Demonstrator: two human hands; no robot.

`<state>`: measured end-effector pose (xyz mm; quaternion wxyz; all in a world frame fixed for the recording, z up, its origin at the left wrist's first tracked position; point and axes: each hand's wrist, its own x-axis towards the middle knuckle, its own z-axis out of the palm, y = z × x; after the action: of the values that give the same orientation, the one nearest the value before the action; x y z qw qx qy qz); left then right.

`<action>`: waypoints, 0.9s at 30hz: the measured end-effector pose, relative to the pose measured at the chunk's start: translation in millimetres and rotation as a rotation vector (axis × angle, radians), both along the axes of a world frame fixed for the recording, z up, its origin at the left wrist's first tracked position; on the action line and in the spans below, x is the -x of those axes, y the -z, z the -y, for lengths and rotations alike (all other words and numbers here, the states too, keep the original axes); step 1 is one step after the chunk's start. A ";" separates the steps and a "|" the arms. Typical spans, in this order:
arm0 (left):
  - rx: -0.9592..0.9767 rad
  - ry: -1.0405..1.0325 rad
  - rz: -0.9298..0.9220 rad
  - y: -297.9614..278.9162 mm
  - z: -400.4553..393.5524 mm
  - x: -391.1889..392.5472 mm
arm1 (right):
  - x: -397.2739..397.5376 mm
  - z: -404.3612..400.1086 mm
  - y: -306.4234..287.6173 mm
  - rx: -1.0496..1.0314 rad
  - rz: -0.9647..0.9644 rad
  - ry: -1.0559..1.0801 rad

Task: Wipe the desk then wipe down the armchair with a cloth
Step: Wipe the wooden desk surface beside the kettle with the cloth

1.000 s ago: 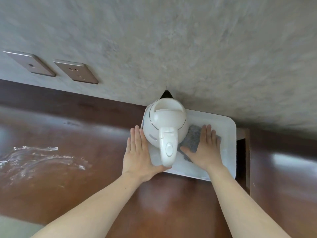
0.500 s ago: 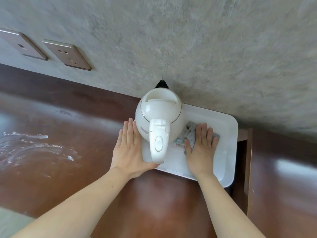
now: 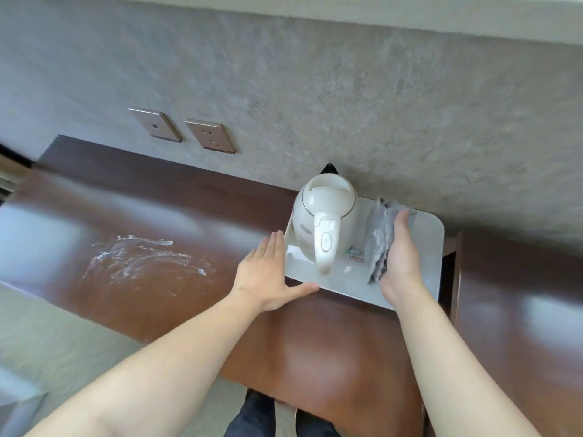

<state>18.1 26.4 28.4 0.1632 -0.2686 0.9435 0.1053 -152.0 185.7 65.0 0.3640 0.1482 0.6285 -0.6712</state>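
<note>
A dark brown wooden desk (image 3: 157, 288) runs along a grey wall. On its right part lies a white tray (image 3: 432, 244) with a white electric kettle (image 3: 325, 222) on it. My left hand (image 3: 268, 275) lies flat on the desk, fingers straight, against the tray's left edge, thumb along its front edge. My right hand (image 3: 400, 253) is turned on edge above the tray and holds a bunched grey cloth (image 3: 380, 241) lifted off the tray, to the right of the kettle. The armchair is not in view.
A wet smear (image 3: 142, 260) marks the desk to the left. Two wall sockets (image 3: 208, 135) sit above the desk. A small packet (image 3: 356, 255) lies on the tray by the kettle. A gap (image 3: 449, 279) separates the desk from a second brown surface at the right.
My right hand has turned from flat on the tray to on edge, gathering the cloth and lifting it. The left hand stays at the tray's left edge. The camera has pulled back.
</note>
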 end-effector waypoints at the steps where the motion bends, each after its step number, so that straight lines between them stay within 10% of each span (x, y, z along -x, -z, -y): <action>1: 0.010 -0.002 -0.002 -8.8 2.2 -6.5 | -1.1 5.6 -13.9 0.045 -0.029 0.008; 11: 0.079 -0.006 -0.029 -66.2 56.8 -97.1 | -72.3 75.7 -104.4 0.280 -0.167 0.010; 27: 0.000 -0.006 0.106 10.9 256.4 -291.8 | -286.8 234.8 6.2 -0.043 0.171 0.028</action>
<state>309.9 -230.0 17.4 0.2125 -0.2766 0.9328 0.0913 134.8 -49.1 58.8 0.4038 0.2216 0.6072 -0.6475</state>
